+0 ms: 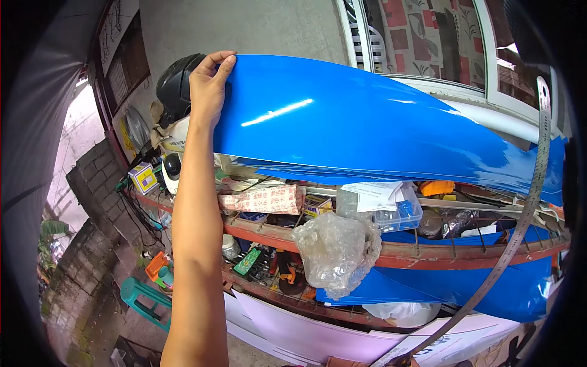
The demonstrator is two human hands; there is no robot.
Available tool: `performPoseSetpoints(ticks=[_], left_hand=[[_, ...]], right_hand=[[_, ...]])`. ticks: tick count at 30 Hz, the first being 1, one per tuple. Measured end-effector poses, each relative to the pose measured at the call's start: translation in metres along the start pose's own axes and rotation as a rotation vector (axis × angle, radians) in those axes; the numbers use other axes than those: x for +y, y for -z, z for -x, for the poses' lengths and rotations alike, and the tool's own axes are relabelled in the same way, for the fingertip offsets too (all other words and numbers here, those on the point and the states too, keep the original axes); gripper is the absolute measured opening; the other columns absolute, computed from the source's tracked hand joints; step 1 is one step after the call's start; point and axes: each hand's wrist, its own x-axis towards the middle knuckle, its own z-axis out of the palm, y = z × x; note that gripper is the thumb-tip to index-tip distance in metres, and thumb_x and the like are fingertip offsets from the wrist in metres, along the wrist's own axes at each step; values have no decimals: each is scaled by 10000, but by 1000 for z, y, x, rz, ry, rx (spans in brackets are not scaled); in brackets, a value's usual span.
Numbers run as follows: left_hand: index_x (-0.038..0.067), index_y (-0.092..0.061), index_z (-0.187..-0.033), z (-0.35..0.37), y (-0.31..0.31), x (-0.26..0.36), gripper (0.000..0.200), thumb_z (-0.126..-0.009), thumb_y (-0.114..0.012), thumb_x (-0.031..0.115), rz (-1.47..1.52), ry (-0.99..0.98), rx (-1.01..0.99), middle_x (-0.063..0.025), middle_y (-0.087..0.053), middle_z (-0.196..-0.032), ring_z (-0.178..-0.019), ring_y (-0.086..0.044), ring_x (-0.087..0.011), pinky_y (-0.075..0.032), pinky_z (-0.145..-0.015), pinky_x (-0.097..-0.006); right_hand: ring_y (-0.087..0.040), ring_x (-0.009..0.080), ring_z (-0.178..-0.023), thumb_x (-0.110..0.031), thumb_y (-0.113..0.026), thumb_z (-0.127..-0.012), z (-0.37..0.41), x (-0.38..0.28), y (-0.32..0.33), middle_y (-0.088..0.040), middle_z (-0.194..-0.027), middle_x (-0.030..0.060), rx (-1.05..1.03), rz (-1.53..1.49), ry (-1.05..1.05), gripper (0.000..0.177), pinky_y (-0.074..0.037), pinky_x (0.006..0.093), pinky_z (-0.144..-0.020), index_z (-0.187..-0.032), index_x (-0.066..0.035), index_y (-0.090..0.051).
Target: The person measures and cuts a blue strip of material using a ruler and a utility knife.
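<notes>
My left hand (211,79) reaches up and pinches the top left corner of a glossy blue sheet (318,116), thumb in front and fingers behind. The sheet curves away to the right above a cluttered shelf, its surface catching the light. At the right a long steel ruler (531,211) slants from the upper right down to the bottom edge, in front of the shelf. Only a sliver of my right hand (414,362) shows at the ruler's lower end; it appears to grip the ruler, most of the fingers being cut off.
The red metal shelf (400,257) bears a clear plastic box (400,217), crumpled plastic wrap (339,251) and more blue sheets (428,284). Behind stand a black helmet (174,85) and a window (428,43). A green stool (143,296) is at lower left.
</notes>
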Motion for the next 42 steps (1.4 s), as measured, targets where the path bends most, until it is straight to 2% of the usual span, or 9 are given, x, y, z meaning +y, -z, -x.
performPoseSetpoints(ticks=[4, 6, 15, 20, 22, 24, 27, 32, 42], left_hand=[[7, -741, -1132, 1, -2, 3, 255, -971, -764, 204, 19, -24, -1, -14, -702, -993, -881, -619, -78, -491, -803, -224], [8, -744, -1128, 1, -1, 3, 254, -972, -764, 206, 16, -31, 8, -14, -702, -993, -876, -617, -76, -491, -795, -222], [14, -743, -1146, 1, 0, 15, 250, -958, -770, 177, -9, -59, -14, -26, -726, -992, -878, -626, -80, -497, -795, -232], [13, -701, -1228, 3, 0, 22, 314, -955, -765, 155, -45, -80, 5, -21, -731, -963, -856, -635, -75, -506, -785, -233], [13, -676, -1266, 3, 2, 23, 376, -955, -779, 199, -80, -2, -18, -7, -724, -989, -923, -627, -82, -490, -872, -251], [11, -674, -1270, 3, 2, 20, 379, -957, -777, 198, -63, 30, -21, -8, -727, -988, -923, -632, -82, -491, -877, -253], [6, -669, -1281, 3, 1, 14, 392, -958, -774, 203, -36, 76, -33, -8, -732, -985, -917, -639, -81, -494, -877, -250], [9, -661, -1307, 3, 2, 9, 425, -960, -773, 228, -66, 51, -37, -6, -738, -981, -895, -644, -77, -498, -855, -232], [38, -752, -1199, 4, 0, 5, 290, -976, -751, 223, -161, 55, -91, -4, -718, -957, -847, -639, -76, -515, -772, -244]], right_hand=[[-677, 153, -959, 66, -770, -890, -12, -25, -3, -730, -1018, 47, -77, 131, 85, 324, -527, 287, -836, -1184, -5, -656], [-674, 145, -913, 51, -781, -886, -13, -44, -13, -731, -997, 44, -34, -26, 53, 282, -522, 280, -812, -1136, -17, -669], [-656, 135, -857, 45, -791, -861, -21, -49, -11, -723, -949, 42, -34, 43, 44, 272, -509, 279, -759, -1096, -23, -671], [-640, 136, -835, 23, -810, -854, -21, -71, -18, -713, -911, 36, -8, 157, 62, 233, -498, 282, -743, -1048, -19, -688], [-634, 139, -831, 14, -816, -855, -20, -76, -22, -710, -904, 35, -4, 174, 64, 219, -495, 283, -742, -1035, -14, -694], [-633, 144, -834, 2, -822, -857, -20, -76, -25, -711, -897, 36, 0, 136, 67, 202, -494, 285, -747, -1019, -7, -703], [-653, 150, -853, 6, -819, -861, -20, -82, -29, -720, -913, 42, -37, 127, 135, 206, -502, 281, -765, -1031, 1, -702], [-667, 166, -876, 37, -806, -855, -17, -74, -33, -720, -950, 62, -32, 88, 82, 235, -511, 279, -787, -1058, 12, -690], [-658, 157, -901, 82, -786, -842, -5, -76, -42, -705, -978, 55, 1, 28, 74, 281, -513, 284, -808, -1091, 15, -674]])
